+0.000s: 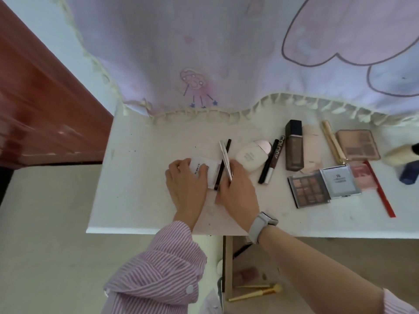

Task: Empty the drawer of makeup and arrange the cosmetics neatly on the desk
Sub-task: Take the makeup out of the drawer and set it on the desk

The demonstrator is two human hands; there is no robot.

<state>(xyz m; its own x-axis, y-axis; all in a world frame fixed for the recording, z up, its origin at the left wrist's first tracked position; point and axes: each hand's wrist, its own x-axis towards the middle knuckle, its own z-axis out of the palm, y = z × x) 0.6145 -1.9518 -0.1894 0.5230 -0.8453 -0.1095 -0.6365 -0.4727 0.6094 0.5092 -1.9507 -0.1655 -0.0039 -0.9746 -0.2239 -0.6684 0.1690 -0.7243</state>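
A big pale cloth [204, 53] with pink and purple drawings hangs at the back, and its fringe lies on the far edge of the white worktop [140, 177]. A red-brown wood panel [34, 109] stands at the left. Under the near edge of the worktop the drawer [229, 268] is open, with gold brushes [256, 292] lying in it. Two arms reach over the worktop, the left one in a pink striped sleeve [158, 264], the right one bare with a grey watch [260, 225] on the wrist. The left hand [186, 186] holds a small white card [204, 169] flat on the worktop, with its fingers curled over the card's left part. The right hand [238, 191] is just beside it and pinches a silver stick [225, 160] that leans over a thin black pencil [223, 164]; the pencil lies across the right side of the card. To the right lie the other cosmetics, near each other: a cream bottle [250, 156] with a pink cap, a dark tube [271, 159] with letters on it, a tall brown bottle [294, 148] with a black cap, a pink sponge [311, 148], a gold stick [333, 141], and a tan palette [358, 145]. Nearer lie a brown palette [306, 189], a silver compact [340, 180] partly on top of it, a pink case [362, 175] and a long red stick [381, 191]. At the far right edge are a fluffy brush [399, 155] and a dark blue thing [410, 175].
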